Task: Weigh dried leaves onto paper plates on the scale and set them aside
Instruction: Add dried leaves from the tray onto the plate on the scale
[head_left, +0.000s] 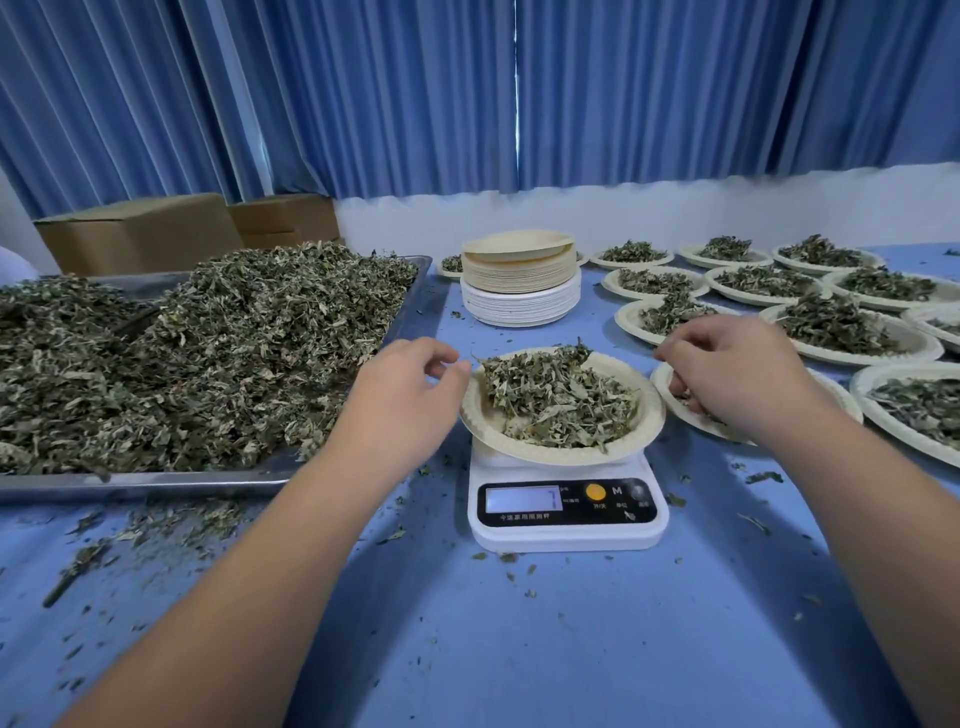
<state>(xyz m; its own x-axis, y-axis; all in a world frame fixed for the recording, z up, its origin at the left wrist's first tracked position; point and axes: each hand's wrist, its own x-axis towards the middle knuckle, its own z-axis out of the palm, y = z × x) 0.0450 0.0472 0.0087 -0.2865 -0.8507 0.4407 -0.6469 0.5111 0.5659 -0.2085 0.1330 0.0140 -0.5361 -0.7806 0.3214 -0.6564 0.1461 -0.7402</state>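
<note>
Two grips: your left grip (400, 400) and right grip (737, 379) flank the scale (566, 530), bare forearms reaching in from below.
Left grip: released, fingers loosely curled and holding nothing, fingertips just beside the left rim of the weighing plate (649, 415); you cannot tell whether they touch it.
Right grip: fingers hooked down into the neighbour plate (662, 384) just right of the scale; whether they pinch leaves there cannot be told.
Weighing plate: round, cream, crimped paper rim, sitting on the scale.
Dried leaves (561, 400): crinkled grey-green mound inside the weighing plate, piled toward its left and back.
Scale: white, smooth plastic, rounded corners, black glossy panel with a lit pale display; the reading is too blurred to make out.
Tray (156, 486): shallow rectangular metal, left of the scale, heaped with a leaf pile (208, 353).
Plate stack (519, 280): tan plates over white ones, behind the scale.
Filled plates (841, 332): many, spread across the right side.
Table (519, 649): blue covering, scattered with leaf crumbs (156, 525).
Backdrop: pleated blue curtains (467, 93); brown cardboard boxes (140, 228).
</note>
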